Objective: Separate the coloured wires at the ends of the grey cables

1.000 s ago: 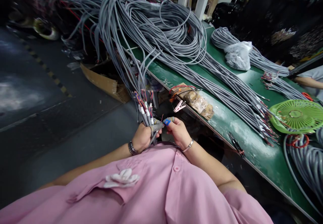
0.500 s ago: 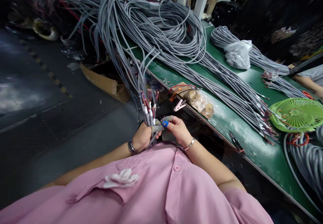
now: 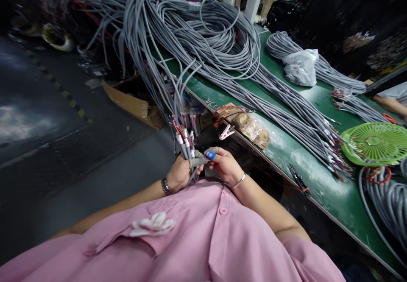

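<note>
My left hand [image 3: 181, 171] is closed around several grey cables [image 3: 187, 149], held upright in front of my shirt. Their stripped upper ends fan out into thin coloured wires [image 3: 183, 123], with white bands just below. My right hand [image 3: 224, 165] pinches close beside the left fingertips, its thumb wrapped in blue tape. Thin wires seem to run between the two hands, though the fingers mostly cover them. Grey wrappings cover some fingers of both hands.
A big coil of grey cables [image 3: 203, 32] lies on the green table [image 3: 343, 208]. Along its edge are a taped block [image 3: 249, 129], a pink clip [image 3: 226, 132] and black tweezers [image 3: 298, 179]. A green fan [image 3: 373, 143] stands right, near another person's arm [image 3: 391, 104]. A cardboard box [image 3: 130, 104] sits below.
The wire ends in my left hand have tilted slightly to the left. My right hand has shifted a little away from the left, its fingers still pinched.
</note>
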Motion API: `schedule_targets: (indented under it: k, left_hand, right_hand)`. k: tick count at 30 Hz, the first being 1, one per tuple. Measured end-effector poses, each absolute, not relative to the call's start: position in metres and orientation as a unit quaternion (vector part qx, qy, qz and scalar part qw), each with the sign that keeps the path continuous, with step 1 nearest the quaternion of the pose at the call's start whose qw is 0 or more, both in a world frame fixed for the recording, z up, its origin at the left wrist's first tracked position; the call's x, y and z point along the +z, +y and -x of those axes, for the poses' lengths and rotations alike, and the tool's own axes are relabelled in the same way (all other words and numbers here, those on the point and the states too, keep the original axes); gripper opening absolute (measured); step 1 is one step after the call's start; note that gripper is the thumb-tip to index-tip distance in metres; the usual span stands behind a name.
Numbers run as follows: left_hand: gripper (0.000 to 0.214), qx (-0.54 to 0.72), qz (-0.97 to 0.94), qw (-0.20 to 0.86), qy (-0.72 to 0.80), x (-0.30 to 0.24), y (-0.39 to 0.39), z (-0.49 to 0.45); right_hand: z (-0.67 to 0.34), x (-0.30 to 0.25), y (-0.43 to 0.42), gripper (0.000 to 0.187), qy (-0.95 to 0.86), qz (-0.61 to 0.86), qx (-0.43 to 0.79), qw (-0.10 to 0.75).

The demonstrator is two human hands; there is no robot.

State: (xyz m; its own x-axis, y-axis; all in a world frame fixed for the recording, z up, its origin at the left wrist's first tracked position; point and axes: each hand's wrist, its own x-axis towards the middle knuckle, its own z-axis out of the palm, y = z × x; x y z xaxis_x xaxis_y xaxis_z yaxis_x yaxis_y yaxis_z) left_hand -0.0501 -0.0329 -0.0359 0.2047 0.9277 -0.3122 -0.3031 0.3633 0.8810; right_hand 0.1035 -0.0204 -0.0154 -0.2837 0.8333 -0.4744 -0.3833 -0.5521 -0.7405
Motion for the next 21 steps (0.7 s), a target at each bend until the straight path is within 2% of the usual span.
schedule_targets:
  k: [5, 9, 15, 18, 21]
  left_hand:
    - [0.016, 0.451, -0.358, 0.680, 0.454, -0.034, -0.033, 0.049]
    - [0.015, 0.399, -0.378, 0.686, 0.477, -0.031, -0.036, 0.046]
    - [0.020, 0.402, -0.375, 0.683, 0.480, -0.029, -0.035, 0.049]
    - [0.020, 0.441, -0.360, 0.680, 0.462, -0.028, -0.031, 0.052]
    - [0.022, 0.459, -0.349, 0.676, 0.458, -0.027, -0.029, 0.053]
  right_hand:
    - [-0.100, -0.017, -0.021, 0.023, -0.238, 0.492, 0.735, 0.402]
    - [-0.095, -0.016, -0.022, 0.017, -0.292, 0.526, 0.680, 0.419]
    - [-0.099, -0.013, -0.020, 0.030, -0.307, 0.537, 0.656, 0.432]
    - [-0.108, -0.014, -0.021, 0.043, -0.286, 0.519, 0.684, 0.426]
    - [-0.112, -0.014, -0.023, 0.049, -0.301, 0.501, 0.704, 0.403]
